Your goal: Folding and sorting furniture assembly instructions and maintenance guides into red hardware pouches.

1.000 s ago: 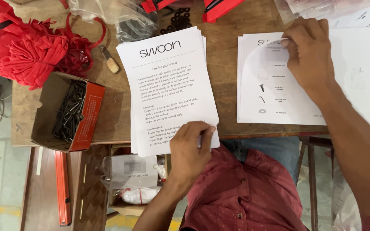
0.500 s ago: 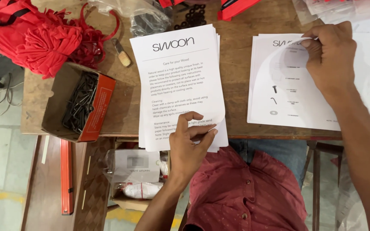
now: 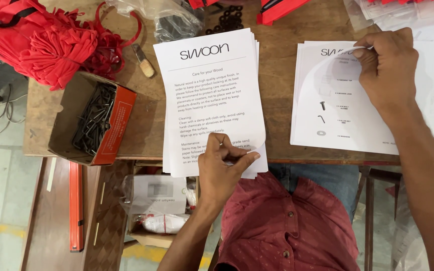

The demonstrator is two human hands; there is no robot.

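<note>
On the wooden table, the left hand pinches the near corner of the text-sheet stack, curling the top sheet free. Far right, the right hand pinches up a parts-diagram sheet likewise.

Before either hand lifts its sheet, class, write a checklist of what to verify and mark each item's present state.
1. Left hand pinches the lower corner of the text stack's top sheet: ok.
2. Only one sheet curls up there: cannot tell.
3. Right hand holds the parts stack's top sheet, curled at its upper edge: ok.
4. Stacks apart, not overlapping: ok.
5. Text stack fully on the table: not ok, it overhangs the near edge.
</note>
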